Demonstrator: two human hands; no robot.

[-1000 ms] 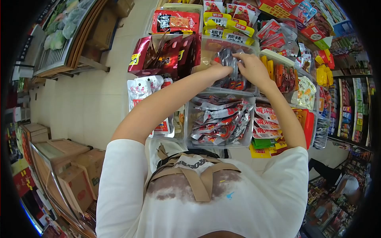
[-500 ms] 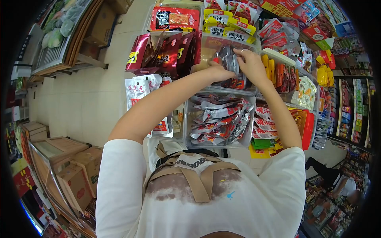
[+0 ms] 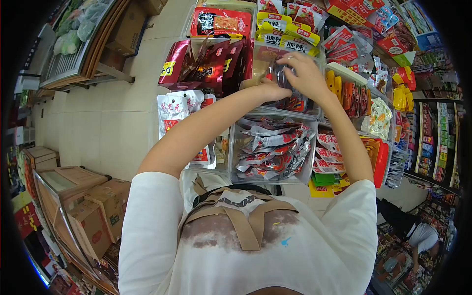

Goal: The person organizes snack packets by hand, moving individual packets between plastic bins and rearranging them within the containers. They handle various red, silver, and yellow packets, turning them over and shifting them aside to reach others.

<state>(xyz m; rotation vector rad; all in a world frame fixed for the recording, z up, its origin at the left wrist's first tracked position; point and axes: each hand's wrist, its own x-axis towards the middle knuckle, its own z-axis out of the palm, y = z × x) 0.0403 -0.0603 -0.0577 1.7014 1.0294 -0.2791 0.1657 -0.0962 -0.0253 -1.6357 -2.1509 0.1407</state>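
In the head view, my left hand [image 3: 274, 91] reaches into a clear plastic bin [image 3: 256, 55] of dark, silvery snack packets [image 3: 282, 78]. It is closed against the near left side of the standing packets, its fingers partly hidden. Over the top of the same packets arches my right hand [image 3: 306, 73], thumb and fingers apart and a ring on one finger. Nearer my body, another clear bin [image 3: 310, 169] contains silver-and-red snack packets [image 3: 270, 147]. Dark red pouches [image 3: 201, 66] stand just left of my hands.
Yellow packets [image 3: 287, 32] lie beyond the bin, and orange and yellow packets [image 3: 346, 93] to its right. Silver-white pouches [image 3: 172, 110] are below my left forearm. Cardboard boxes [image 3: 93, 216] stand at left, a vegetable rack [image 3: 73, 64] behind. Another person [image 3: 424, 236] is at lower right.
My right hand has shifted slightly left and away from me over the packets, its fingers spreading more. My left hand stays nearly in place. The other person at lower right has moved.
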